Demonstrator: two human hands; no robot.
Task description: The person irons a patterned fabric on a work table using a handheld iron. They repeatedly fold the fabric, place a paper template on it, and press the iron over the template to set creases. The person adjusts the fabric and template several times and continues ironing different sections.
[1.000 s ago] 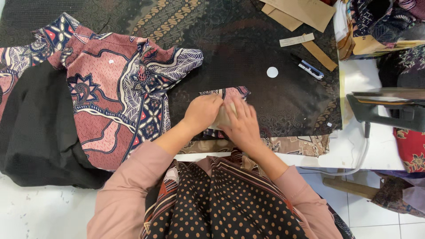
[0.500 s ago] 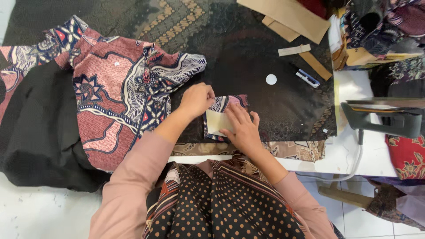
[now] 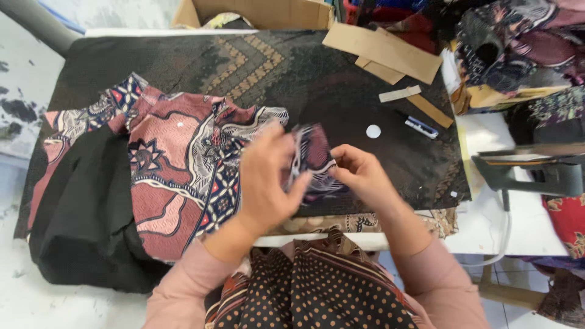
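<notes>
My left hand (image 3: 266,176) and my right hand (image 3: 361,172) both grip a small patterned fabric piece (image 3: 312,159), dark with red and white print, lifted a little above the dark cloth-covered table (image 3: 256,67). The left hand is blurred. Left of the hands lies a large red and pink patterned garment (image 3: 177,164), spread flat, with black cloth (image 3: 79,201) beside and under it.
A white round chalk (image 3: 373,131) and a small blue-and-white tool (image 3: 420,126) lie right of the hands. Brown card strips (image 3: 384,52) sit at the back right. A pile of patterned fabrics (image 3: 512,42) fills the far right, above a dark iron-like object (image 3: 536,170).
The small fabric piece, pressed flat on the table by both hands before, is now lifted between them. The left hand has risen and turned. The view has moved closer.
</notes>
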